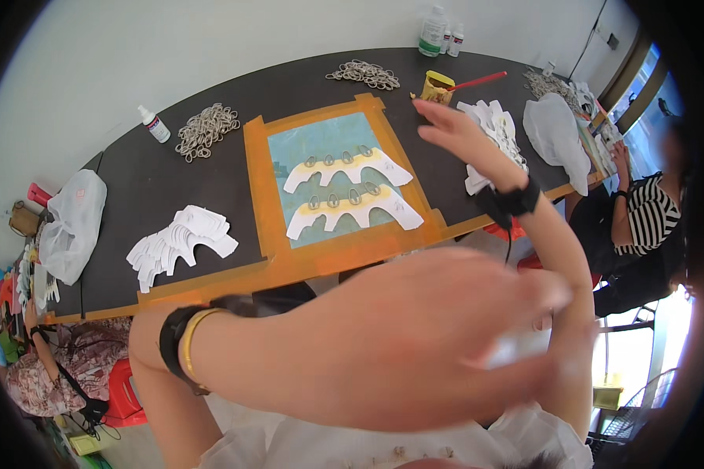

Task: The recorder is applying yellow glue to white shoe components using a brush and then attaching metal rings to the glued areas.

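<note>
My right hand (463, 137) reaches over the table's right part with its fingers stretched out and nothing visible in them. It is nearest to a yellow pot (438, 87) and a pile of white pieces (489, 129). Close up in front, my left hand (422, 336) crosses toward my right forearm; its fingers are smeared by motion. A pale blur lies near its fingertips, too unclear to name. On a blue-green board (313, 141) edged with orange tape lie two white scalloped cut-outs (352, 215), smeared yellow along the top, with oval metal rings (333, 201) on them.
A stack of white cut-outs (184, 242) lies left. Ring piles (207, 131) sit further back. A red stick (477, 80) rests at the pot. Bottles (432, 33), plastic bags (555, 137) and a small white bottle (154, 125) stand around. People sit at both ends.
</note>
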The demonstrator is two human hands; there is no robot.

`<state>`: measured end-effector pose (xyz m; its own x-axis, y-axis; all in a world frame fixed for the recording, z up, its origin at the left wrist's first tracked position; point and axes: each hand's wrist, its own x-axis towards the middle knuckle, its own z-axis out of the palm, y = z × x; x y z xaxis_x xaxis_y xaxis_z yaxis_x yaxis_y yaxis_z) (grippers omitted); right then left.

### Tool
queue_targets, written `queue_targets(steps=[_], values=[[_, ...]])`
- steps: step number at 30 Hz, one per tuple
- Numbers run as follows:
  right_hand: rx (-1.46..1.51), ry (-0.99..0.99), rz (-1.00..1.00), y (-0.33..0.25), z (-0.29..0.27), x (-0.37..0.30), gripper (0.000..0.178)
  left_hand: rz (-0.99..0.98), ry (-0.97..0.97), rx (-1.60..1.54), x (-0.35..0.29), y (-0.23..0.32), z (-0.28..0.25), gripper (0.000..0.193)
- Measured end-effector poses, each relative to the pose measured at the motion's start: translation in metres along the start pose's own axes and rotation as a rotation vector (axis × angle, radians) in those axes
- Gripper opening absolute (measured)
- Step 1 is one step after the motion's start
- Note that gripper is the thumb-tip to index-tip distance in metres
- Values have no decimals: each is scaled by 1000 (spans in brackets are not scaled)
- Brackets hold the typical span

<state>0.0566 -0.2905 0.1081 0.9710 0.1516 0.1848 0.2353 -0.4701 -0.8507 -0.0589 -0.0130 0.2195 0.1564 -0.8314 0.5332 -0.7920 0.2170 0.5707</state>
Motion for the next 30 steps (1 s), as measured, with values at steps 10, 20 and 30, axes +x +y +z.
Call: queue_targets(steps=[10, 20, 30], values=[[-1164, 248, -222, 57, -43, 118, 34, 323, 180, 366, 9, -41, 23, 29], [-1529, 301, 5, 90, -35, 136, 10, -938, 108, -107, 69, -207, 34, 66], [-1175, 144, -126, 88, -59, 122, 17, -1090, 366, 250, 135, -346, 73, 117]])
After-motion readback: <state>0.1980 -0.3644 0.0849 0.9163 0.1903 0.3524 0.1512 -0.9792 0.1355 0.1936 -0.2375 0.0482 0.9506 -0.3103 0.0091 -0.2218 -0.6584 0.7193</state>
